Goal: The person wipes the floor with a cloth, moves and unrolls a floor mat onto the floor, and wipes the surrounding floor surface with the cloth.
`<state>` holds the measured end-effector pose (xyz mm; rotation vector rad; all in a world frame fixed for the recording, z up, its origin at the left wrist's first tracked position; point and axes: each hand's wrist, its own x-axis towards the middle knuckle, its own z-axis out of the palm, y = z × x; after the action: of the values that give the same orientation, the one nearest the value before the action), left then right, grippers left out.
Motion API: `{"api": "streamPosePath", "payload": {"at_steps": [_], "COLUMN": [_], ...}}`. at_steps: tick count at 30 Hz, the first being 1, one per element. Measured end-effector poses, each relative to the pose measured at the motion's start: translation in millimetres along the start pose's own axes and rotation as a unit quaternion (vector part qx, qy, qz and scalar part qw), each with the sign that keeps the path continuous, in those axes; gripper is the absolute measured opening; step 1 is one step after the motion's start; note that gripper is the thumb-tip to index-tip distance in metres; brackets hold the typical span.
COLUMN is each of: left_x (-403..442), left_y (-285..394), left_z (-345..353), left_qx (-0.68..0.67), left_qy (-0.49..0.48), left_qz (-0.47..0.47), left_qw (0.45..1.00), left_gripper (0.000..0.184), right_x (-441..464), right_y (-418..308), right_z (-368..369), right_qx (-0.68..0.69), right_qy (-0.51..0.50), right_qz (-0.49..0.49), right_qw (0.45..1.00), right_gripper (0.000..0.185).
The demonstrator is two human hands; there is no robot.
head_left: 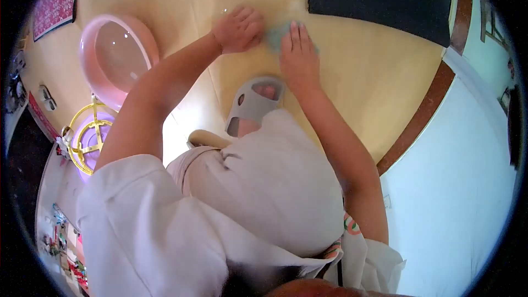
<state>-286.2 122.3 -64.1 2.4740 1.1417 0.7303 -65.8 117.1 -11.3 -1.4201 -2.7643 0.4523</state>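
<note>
A damp-looking, pale blue-green cloth (279,36) lies bunched on the light wood-patterned floor (357,77). My right hand (300,58) presses it down, with the fingers stretched out over it and the thumb hidden. Just left of the cloth, my left hand (240,28) rests on the floor as a fist, its knuckles up. Nothing shows in that fist, though its underside is out of sight. Below the hands is my foot in a grey slipper (256,102).
To the left stands a pink basin (91,49) with liquid in it. A yellow frame over a purple round item (91,138) is nearer me. A dark mat (379,0) lies at upper right, a red patterned mat (56,1) at upper left. Brown skirting (421,121) edges the right wall.
</note>
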Motion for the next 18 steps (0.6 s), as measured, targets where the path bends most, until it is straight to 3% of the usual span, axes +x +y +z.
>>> {"api": "streamPosePath", "payload": {"at_steps": [5, 8, 14, 16, 18], "left_x": [-5.9, -7.9, -14.2, -13.6, -12.2], "left_y": [1.2, 0.9, -0.8, -1.4, -2.9], "left_z": [4.1, 2.8, 6.4, 8.3, 7.5], "left_qx": [0.006, -0.017, -0.008, -0.006, -0.005], "left_qy": [-0.011, -0.026, -0.070, -0.061, -0.079], "left_qz": [0.008, -0.045, -0.045, -0.036, -0.046], "left_qw": [1.000, 0.999, 0.996, 0.997, 0.996], "left_gripper": [0.034, 0.033, 0.027, 0.026, 0.025], "right_x": [12.8, 41.6, -67.1, -85.3, -75.1], "right_y": [4.8, 14.0, 38.4, 72.2, 107.9], "right_z": [-8.5, 4.2, -32.1, -32.8, -38.8], "right_qx": [-0.008, 0.056, 0.257, 0.276, 0.123], "right_qy": [-0.013, 0.043, -0.148, 0.070, 0.211], "right_qz": [-0.021, -0.033, -0.029, 0.085, 0.230], "right_qw": [1.000, 0.997, 0.955, 0.955, 0.942], "right_gripper": [0.036, 0.031, 0.054, 0.060, 0.060]}}
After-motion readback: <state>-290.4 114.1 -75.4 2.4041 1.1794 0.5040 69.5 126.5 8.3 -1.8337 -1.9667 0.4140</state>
